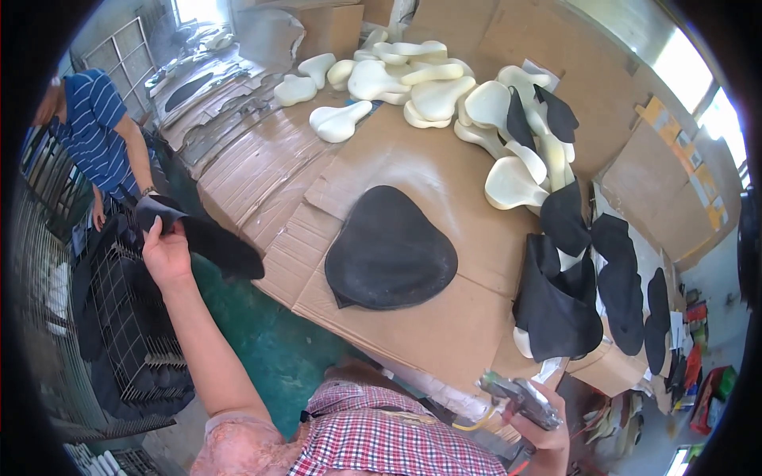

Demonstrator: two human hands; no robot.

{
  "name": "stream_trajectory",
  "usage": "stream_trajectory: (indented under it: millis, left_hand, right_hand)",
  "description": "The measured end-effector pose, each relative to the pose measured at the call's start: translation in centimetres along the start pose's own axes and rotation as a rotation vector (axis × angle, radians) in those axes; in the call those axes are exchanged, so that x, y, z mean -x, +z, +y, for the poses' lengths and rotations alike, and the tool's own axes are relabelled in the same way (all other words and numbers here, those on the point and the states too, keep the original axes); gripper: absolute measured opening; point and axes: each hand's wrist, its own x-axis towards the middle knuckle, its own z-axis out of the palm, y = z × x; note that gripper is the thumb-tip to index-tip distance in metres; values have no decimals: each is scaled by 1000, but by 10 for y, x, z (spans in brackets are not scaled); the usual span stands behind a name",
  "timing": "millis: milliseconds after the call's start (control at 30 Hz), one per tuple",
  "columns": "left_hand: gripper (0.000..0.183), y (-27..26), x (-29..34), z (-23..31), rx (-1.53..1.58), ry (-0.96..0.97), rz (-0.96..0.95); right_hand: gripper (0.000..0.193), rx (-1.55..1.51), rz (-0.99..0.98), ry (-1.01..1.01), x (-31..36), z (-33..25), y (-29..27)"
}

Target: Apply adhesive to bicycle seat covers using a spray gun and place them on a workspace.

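Observation:
My left hand is stretched out to the left, thumb and fingers closed on the edge of a limp black saddle cover, clear of the table. At the lower right my right hand is wrapped round a metal spray gun. On the cardboard-covered table in front of me lies a dark, rounded-triangular saddle cover piece, spread flat and touched by neither hand. Pale dusting marks the cardboard around its far side.
Cream foam saddle pads are heaped at the back. More black covers lie over pads on the right. A co-worker in a striped shirt stands at the left by a wire rack. A yellow hose runs near the spray gun.

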Motion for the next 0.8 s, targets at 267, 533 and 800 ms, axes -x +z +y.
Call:
stream_trajectory:
  millis: [267,533,800]
  left_hand:
    - [35,-63,-5,8,-42,8,165]
    - [22,-66,6,-9,-20,-45,199]
    - [14,-56,25,-55,61,-90,221]
  right_hand:
    - [56,-23,236,-181,-34,-4,7]
    - [56,44,292,-10,13,3,-16]
    - [58,-75,152,-110,-16,-8,2]
